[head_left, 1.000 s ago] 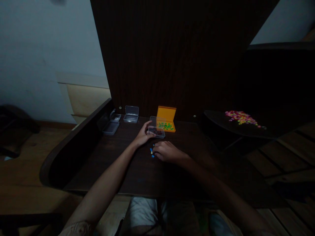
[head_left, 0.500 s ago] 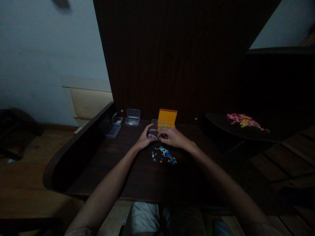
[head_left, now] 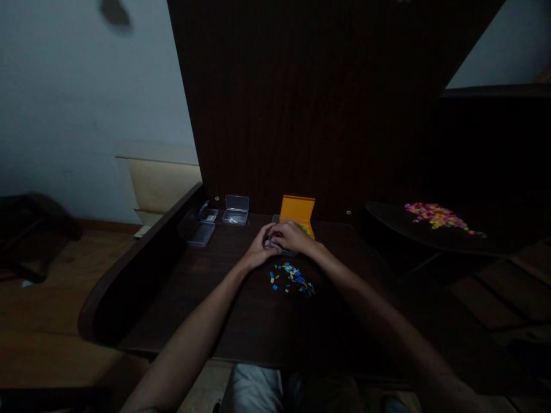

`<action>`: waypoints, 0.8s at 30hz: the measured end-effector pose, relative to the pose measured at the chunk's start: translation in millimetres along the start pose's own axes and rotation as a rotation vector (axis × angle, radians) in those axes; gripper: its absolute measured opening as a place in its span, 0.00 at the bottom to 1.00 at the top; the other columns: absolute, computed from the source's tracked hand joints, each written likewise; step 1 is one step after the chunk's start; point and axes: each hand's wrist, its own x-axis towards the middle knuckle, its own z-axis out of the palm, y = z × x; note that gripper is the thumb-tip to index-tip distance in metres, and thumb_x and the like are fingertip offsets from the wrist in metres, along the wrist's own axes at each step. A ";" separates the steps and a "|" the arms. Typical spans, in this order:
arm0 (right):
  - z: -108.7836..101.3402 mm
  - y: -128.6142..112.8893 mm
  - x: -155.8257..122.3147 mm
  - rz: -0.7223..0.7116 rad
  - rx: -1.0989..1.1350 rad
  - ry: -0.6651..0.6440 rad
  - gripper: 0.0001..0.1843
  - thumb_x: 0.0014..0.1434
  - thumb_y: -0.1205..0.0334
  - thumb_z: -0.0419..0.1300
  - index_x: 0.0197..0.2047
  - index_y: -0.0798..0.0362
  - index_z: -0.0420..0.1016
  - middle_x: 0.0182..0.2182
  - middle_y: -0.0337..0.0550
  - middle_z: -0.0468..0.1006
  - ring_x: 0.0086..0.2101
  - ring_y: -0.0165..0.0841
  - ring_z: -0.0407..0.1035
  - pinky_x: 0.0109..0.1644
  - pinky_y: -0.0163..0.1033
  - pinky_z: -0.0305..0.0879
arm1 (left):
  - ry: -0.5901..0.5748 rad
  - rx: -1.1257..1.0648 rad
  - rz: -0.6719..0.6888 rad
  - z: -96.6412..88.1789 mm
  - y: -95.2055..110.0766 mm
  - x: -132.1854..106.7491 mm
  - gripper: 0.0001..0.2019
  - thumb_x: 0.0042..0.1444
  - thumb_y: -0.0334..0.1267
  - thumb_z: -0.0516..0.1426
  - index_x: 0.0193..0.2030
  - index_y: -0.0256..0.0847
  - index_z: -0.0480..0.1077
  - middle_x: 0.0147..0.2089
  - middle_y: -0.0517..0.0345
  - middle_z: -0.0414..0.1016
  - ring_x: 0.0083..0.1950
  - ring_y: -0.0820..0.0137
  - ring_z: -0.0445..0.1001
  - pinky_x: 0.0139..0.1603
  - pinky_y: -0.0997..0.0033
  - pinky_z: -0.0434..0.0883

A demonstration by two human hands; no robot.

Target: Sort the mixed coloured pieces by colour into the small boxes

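Observation:
My left hand (head_left: 259,250) and my right hand (head_left: 291,236) meet over a small clear plastic box (head_left: 276,219) on the dark table (head_left: 241,304). Both hands have their fingers curled around it and cover most of it. Just behind the hands stands an open orange box (head_left: 298,210) with green bits inside, mostly hidden. A scatter of small blue and yellow pieces (head_left: 293,279) lies on the table just in front of my hands.
Clear plastic boxes sit at the table's back left: one open (head_left: 237,210), one flat (head_left: 201,234), a smaller one (head_left: 209,215). A pile of pink and yellow pieces (head_left: 435,215) lies on a dark surface to the right. A dark wooden panel rises behind.
My right hand left the blue and yellow pieces and moved up to the clear box, joining my left hand on it. The loose pieces are uncovered.

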 end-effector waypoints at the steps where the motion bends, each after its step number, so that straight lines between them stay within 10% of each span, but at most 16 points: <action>1: -1.4 0.1 -0.3 0.006 -0.005 0.002 0.11 0.57 0.70 0.63 0.43 0.53 0.81 0.38 0.44 0.82 0.39 0.34 0.74 0.42 0.35 0.63 | -0.001 -0.014 -0.009 0.0 -0.5 -0.1 0.43 0.40 0.28 0.67 0.64 0.42 0.57 0.48 0.55 0.73 0.37 0.73 0.75 0.43 0.70 0.73; 24: -11.2 -14.3 -8.0 -0.027 -0.125 -0.137 0.12 0.61 0.68 0.60 0.47 0.50 0.78 0.39 0.45 0.81 0.38 0.35 0.74 0.37 0.34 0.58 | 0.042 0.041 -0.012 -1.4 4.0 -2.5 0.42 0.40 0.29 0.68 0.64 0.41 0.58 0.45 0.56 0.73 0.43 0.68 0.74 0.46 0.69 0.71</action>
